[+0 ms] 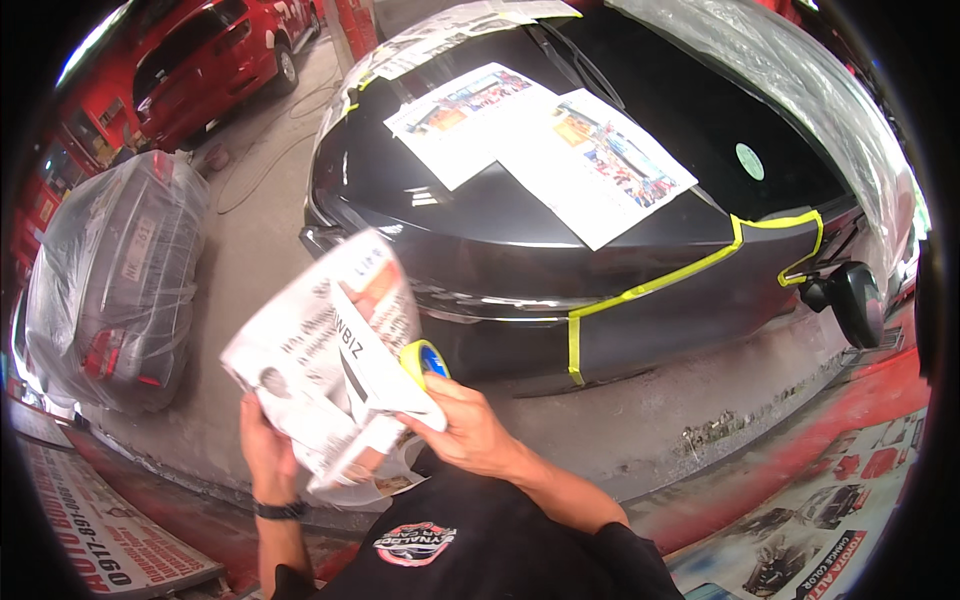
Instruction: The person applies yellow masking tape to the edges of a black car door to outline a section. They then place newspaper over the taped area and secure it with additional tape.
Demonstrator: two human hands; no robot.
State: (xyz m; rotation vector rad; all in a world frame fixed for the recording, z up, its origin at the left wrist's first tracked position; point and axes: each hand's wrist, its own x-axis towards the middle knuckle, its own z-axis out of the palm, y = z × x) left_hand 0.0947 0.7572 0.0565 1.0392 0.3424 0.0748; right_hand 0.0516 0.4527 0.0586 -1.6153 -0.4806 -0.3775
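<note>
A printed newspaper (310,370), partly folded and smeared by motion, is held up in front of me. My left hand (268,448) grips its lower left edge. With its fingers closed, my right hand (468,428) holds a roll of yellow masking tape (411,362) against the newspaper's right side. Beyond them stands a black car (440,225). Yellow tape strips (650,288) run along its fender and up round the base of the side mirror (856,304). Two newspaper sheets (610,185) lie on the hood.
Clear plastic sheeting (780,70) drapes the car's roof. More taped newspaper (430,42) covers its far front. At left stands a plastic-wrapped grey car (120,280), with a red vehicle (200,70) behind. A hose (265,160) lies on the concrete floor. Printed banners (100,520) line the near side.
</note>
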